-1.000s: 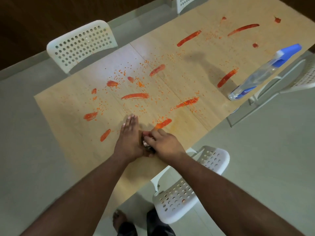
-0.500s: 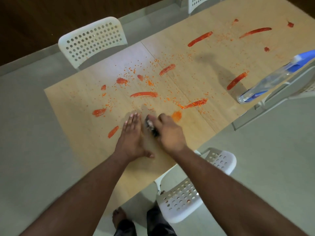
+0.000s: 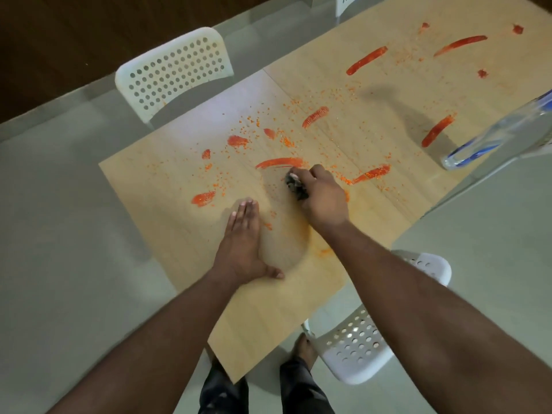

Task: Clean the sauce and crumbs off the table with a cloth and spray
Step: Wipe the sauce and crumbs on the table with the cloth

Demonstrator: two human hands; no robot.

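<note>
Cloth (image 3: 295, 186), dark and bunched, gripped in curled fingers of right hand (image 3: 321, 198) on table (image 3: 167, 180), just below curved sauce streak (image 3: 279, 163); left hand (image 3: 243, 243) flat nearby, fingers straight; spray bottle (image 3: 501, 135) well apart, far right.

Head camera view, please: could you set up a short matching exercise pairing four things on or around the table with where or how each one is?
Things:
1. left hand
2. right hand
3. spray bottle
4. cloth

States:
A. near the table's right edge
B. bunched, dark, pressed to the table
C. flat on the table, fingers straight
D. curled round the cloth

Pairs: 1-C, 2-D, 3-A, 4-B
</note>
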